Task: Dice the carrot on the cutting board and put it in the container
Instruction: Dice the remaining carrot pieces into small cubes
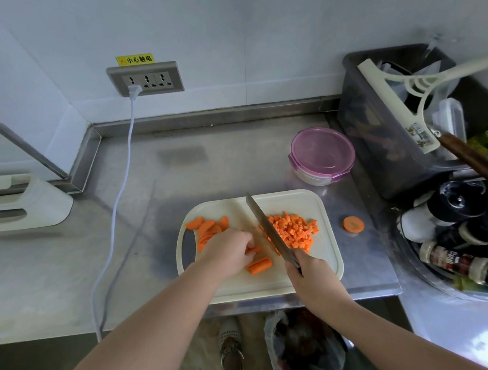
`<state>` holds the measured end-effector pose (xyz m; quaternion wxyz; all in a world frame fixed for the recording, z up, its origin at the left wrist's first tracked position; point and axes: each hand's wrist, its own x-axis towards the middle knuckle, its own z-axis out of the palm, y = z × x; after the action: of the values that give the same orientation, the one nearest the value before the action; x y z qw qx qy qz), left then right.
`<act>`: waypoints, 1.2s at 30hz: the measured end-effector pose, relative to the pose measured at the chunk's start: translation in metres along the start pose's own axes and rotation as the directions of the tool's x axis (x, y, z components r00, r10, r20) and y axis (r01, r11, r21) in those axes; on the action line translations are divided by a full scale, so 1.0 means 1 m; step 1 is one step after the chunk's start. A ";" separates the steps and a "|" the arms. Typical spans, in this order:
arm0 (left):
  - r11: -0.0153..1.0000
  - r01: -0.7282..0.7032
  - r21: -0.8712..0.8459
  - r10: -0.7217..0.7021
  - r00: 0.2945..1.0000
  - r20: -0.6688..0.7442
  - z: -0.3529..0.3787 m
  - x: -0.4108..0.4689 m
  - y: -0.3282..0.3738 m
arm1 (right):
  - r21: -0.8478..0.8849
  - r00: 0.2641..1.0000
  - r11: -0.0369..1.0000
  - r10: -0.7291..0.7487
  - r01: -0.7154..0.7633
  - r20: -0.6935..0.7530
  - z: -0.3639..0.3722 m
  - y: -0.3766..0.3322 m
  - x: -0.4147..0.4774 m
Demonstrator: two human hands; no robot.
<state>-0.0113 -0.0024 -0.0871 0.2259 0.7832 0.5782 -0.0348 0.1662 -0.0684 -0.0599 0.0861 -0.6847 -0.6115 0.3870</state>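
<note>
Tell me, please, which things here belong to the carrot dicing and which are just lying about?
Job: right hand gripping knife, left hand holding carrot sticks, cutting board, diced carrot, carrot slices, lidded container.
Lying about: wall socket, white cable, grey bin, squeegee, spice bottles, waste bag.

Cutting board point(259, 288) at the front edge of a counter point(61, 259), container point(321, 155) behind it.

On the board, carrot slices point(206, 228) lie at the left end, the diced carrot point(291, 230) is heaped at the right end, and a few carrot sticks point(258, 265) sit between them, toward the front. The knife point(266, 229) runs slantwise between sticks and dice, tip toward the back. The left hand point(227, 249) is over the slices with its fingertips on one stick; the right hand point(311, 274) grips the knife handle at the front right. A lone carrot round point(353, 224) lies on the counter just right of the board. Farther right stands a tub point(383, 136) against the wall, with bottles point(462, 241) in front of it. Back left is a wall socket point(145, 78) — its cord point(123, 177) drops across the counter and over the front edge.
</note>
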 end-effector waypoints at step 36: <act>0.996 0.077 -0.045 -0.082 0.989 -0.126 0.020 -0.019 0.016 | -0.025 0.999 0.999 -0.024 0.025 0.044 0.009 -0.002 -0.002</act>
<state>0.0014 -0.0314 -0.0941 0.2023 0.7555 0.6229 0.0180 0.1589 -0.0729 -0.0635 0.0687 -0.6695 -0.6264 0.3931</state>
